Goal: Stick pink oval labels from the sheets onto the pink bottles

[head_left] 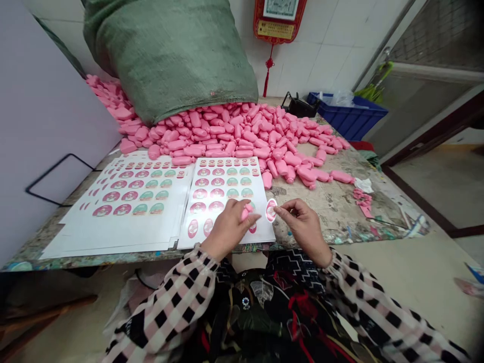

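At the bench (325, 217), left hand (228, 227): closed narrowly around a pink capsule-shaped piece (246, 212), which showed only in part between the fingers, just above the sheet.
Right hand (302, 227): thumb and forefinger pinched an oval sticker (271, 210) by its edge; it stood upright, pink-rimmed with a pale centre, just beside the pink piece and apart from it.
Sticker sheet (227, 189): white, lying flat beneath the left hand, printed with rows of oval pink and green labels.
Stacked sheets (113, 237): similar printed sheets, just left of it, fanned slightly.
Pink heap (234, 136): many matching capsule-shaped pieces, spread across the bench behind the sheets, spilling from under a green woven sack (170, 55).
Blue plastic crate (348, 116): at the far corner of the bench, beyond the heap.
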Action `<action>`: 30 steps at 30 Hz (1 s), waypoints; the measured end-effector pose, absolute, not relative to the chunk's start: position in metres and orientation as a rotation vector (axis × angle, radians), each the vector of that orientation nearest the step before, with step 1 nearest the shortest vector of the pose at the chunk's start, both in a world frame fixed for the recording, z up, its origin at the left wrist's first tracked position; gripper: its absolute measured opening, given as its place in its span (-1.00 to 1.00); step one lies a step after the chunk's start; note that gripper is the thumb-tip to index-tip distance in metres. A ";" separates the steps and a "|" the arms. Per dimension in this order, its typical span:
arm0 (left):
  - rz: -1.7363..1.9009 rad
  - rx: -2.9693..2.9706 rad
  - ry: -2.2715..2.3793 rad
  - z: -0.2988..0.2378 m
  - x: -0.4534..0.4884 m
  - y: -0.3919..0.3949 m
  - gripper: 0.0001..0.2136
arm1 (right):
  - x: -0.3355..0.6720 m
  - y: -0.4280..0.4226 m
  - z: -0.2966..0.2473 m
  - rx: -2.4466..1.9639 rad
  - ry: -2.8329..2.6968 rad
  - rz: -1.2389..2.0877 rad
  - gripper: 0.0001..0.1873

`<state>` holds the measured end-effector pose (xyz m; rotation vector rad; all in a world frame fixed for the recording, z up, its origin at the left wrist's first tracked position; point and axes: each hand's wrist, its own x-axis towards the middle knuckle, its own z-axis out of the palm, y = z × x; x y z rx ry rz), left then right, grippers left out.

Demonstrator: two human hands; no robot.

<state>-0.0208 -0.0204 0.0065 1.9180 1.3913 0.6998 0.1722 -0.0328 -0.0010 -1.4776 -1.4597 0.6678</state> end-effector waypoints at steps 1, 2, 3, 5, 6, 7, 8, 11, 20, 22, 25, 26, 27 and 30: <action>0.798 1.682 1.336 0.009 -0.022 -0.022 -0.50 | 0.169 -0.034 0.003 -1.463 -1.436 0.711 -0.72; 0.867 1.435 1.244 0.012 -0.022 -0.023 -0.49 | 0.165 -0.035 0.007 -1.444 -1.422 0.751 -0.72; 0.911 1.198 1.122 0.014 -0.020 -0.025 -0.48 | 0.160 -0.037 0.011 -1.420 -1.419 0.787 -0.73; 0.975 0.801 0.890 0.017 -0.016 -0.027 -0.46 | 0.148 -0.039 0.017 -1.363 -1.439 0.844 -0.74; 0.997 0.663 0.811 0.017 -0.013 -0.027 -0.47 | 0.143 -0.041 0.020 -1.335 -1.455 0.869 -0.75; 1.008 0.565 0.762 0.016 -0.011 -0.028 -0.47 | 0.138 -0.042 0.022 -1.311 -1.470 0.893 -0.76; 1.013 0.499 0.735 0.015 -0.009 -0.028 -0.47 | 0.133 -0.043 0.023 -1.293 -1.484 0.913 -0.77; 0.995 0.422 0.688 0.010 -0.007 -0.028 -0.45 | 0.126 -0.044 0.024 -1.262 -1.511 0.947 -0.78; 0.972 0.367 0.633 0.008 -0.009 -0.028 -0.48 | 0.126 -0.043 0.017 -1.245 -1.578 0.928 -0.80; 0.977 0.366 0.634 0.009 -0.009 -0.028 -0.49 | 0.125 -0.043 0.016 -1.244 -1.590 0.933 -0.80; 0.987 0.357 0.639 0.011 -0.008 -0.028 -0.50 | 0.124 -0.044 0.016 -1.255 -1.596 0.963 -0.78; 0.990 0.354 0.641 0.011 -0.008 -0.029 -0.50 | 0.124 -0.043 0.015 -1.264 -1.601 0.956 -0.78; 0.991 0.351 0.641 0.012 -0.008 -0.029 -0.49 | 0.124 -0.043 0.015 -1.275 -1.609 0.937 -0.77; 0.996 0.346 0.626 0.012 -0.007 -0.030 -0.47 | 0.126 -0.043 0.012 -1.307 -1.631 0.880 -0.75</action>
